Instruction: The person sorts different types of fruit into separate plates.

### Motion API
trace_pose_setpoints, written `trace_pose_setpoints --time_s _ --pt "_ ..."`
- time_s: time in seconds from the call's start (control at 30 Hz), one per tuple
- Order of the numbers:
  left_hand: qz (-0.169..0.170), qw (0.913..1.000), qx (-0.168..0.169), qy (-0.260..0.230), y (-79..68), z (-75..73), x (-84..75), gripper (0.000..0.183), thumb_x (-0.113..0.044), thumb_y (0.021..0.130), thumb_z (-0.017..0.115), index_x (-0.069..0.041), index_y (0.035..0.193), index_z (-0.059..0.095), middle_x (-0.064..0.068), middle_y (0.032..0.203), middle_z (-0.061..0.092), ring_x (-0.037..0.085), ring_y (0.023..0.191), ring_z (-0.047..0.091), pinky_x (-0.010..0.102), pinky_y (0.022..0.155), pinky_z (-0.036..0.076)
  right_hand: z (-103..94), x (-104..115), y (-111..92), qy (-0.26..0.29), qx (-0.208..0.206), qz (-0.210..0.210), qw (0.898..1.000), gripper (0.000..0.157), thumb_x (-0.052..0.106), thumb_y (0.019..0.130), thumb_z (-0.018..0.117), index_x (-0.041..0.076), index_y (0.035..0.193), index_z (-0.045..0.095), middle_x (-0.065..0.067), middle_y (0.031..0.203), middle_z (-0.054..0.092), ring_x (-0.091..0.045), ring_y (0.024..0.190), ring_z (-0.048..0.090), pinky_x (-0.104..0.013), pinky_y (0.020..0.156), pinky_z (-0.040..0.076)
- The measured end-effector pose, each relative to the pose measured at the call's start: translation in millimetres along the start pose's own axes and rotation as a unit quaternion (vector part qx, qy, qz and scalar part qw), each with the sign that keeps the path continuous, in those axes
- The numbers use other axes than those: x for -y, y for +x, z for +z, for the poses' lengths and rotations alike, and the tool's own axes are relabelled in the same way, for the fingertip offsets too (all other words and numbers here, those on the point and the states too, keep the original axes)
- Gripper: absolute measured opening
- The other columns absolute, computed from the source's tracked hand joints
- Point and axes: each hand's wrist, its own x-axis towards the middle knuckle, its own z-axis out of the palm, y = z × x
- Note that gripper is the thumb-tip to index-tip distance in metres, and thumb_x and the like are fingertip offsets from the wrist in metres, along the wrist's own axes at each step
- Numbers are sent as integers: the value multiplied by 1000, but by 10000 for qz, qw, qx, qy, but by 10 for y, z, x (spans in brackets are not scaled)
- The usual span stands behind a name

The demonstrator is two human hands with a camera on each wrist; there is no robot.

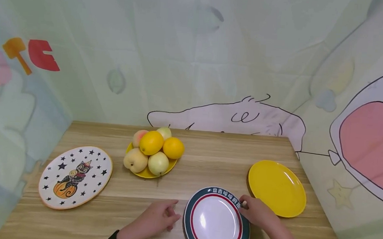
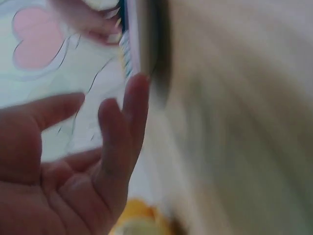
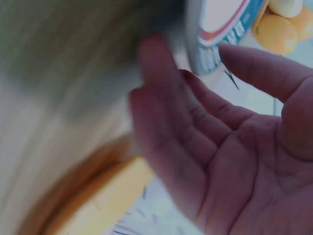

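A white plate (image 1: 215, 225) with a dark teal rim, white lettering and a red ring lies at the front middle of the wooden table. At its upper right rim my right hand (image 1: 256, 213) holds the edge between thumb and fingers. The right wrist view has the thumb (image 3: 254, 73) over the lettered rim and the other fingers spread lower down. My left hand (image 1: 156, 217) hovers just left of the plate, holding nothing, its index finger extended. In the left wrist view its fingertips (image 2: 139, 83) come close to the plate's edge (image 2: 144, 39).
Back of centre, a yellow plate (image 1: 146, 173) bears lemons, peaches and pears. To the left lies an oval white plate (image 1: 99, 168) with stars and a pumpkin picture. A plain yellow plate (image 1: 278, 188) lies right of my right hand. Printed cloth (image 1: 181, 78) hangs behind the table.
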Motion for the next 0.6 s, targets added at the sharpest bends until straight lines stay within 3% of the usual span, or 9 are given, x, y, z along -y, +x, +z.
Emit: trace_pose_setpoints --time_s 0.17,0.27,0.33,0.4,0.47,0.53,0.6 --pt "567 9975 -414 97 -233 -385 54 50 -25 98 67 2 139 57 6 106 67 11 73 62 23 58 52 -99 23 -126 -165 -210 -37 9996 34 26 95 70 4 121 63 -8 98 71 -19 80 61 -40 78 60" --pt "534 9939 -966 -48 -402 -610 151 48 -23 98 67 1 139 58 8 109 67 7 76 61 23 60 53 -176 6 -188 -139 -422 -87 9990 36 29 95 70 5 122 63 -5 93 69 -18 78 58 -37 74 58" --pt "376 9878 -1511 -51 -517 -757 216 45 -22 98 66 -1 137 60 8 109 66 4 79 59 22 62 53 -238 -24 -218 -61 -594 -106 9982 37 30 96 69 5 123 63 -5 94 68 -18 79 57 -36 73 56" --pt "209 9761 -2154 184 -629 -915 291 42 -22 99 66 -4 136 61 8 109 64 2 82 57 22 66 52 -304 -79 -246 37 -777 -134 9969 38 30 97 68 4 124 63 -6 96 68 -18 79 56 -35 72 55" --pt "-51 9580 -2805 595 -729 -1075 386 41 -24 100 65 -4 135 62 10 111 62 6 85 56 22 70 49 -368 -147 -278 147 -979 -162 9950 38 29 97 67 3 124 62 -7 98 68 -19 80 56 -35 72 55" --pt "-288 9343 -3402 1024 -808 -1232 516 43 -23 100 65 0 135 60 17 112 59 16 91 56 28 76 46 -417 -231 -308 236 -1138 -202 9930 36 27 98 66 1 123 62 -9 98 68 -19 80 57 -36 71 56" --pt "-771 9137 -3800 1216 -872 -1361 662 50 -25 99 64 4 139 53 28 119 52 33 105 51 41 86 45 -451 -314 -329 338 -1279 -202 9910 34 25 99 64 -1 121 62 -10 97 68 -20 80 58 -36 70 55"
